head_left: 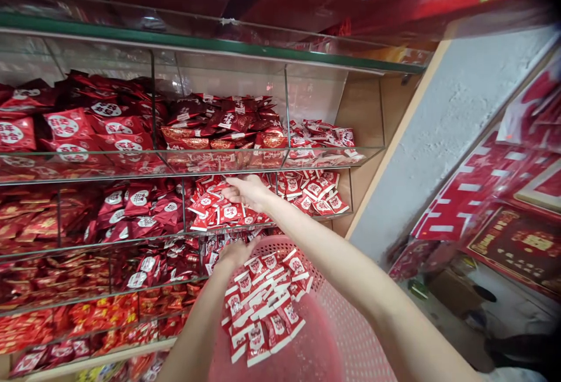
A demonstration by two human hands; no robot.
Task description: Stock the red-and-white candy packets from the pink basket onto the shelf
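Note:
My right hand (pixel 250 191) reaches into a middle-shelf compartment over small red-and-white wrapped packets (pixel 230 212). Its fingers stretch out to the left at the top of the pile, and nothing shows clearly between them. A pink perforated plastic basket (pixel 322 335) is below, tilted toward the shelves. At its far rim my left hand (pixel 236 252) is closed on the edge, with the fingertips partly hidden. Inside the basket lies a heap of red-and-white packets (pixel 265 300), printed with dark red emblems.
Glass dividers split the shelves into compartments of red packets (pixel 65 125), some larger and darker. A green-edged glass shelf (pixel 197 43) runs above. A grey wall (pixel 425 131) stands right, beside hanging red goods (pixel 460 195) and a cardboard box (pixel 456 291) below.

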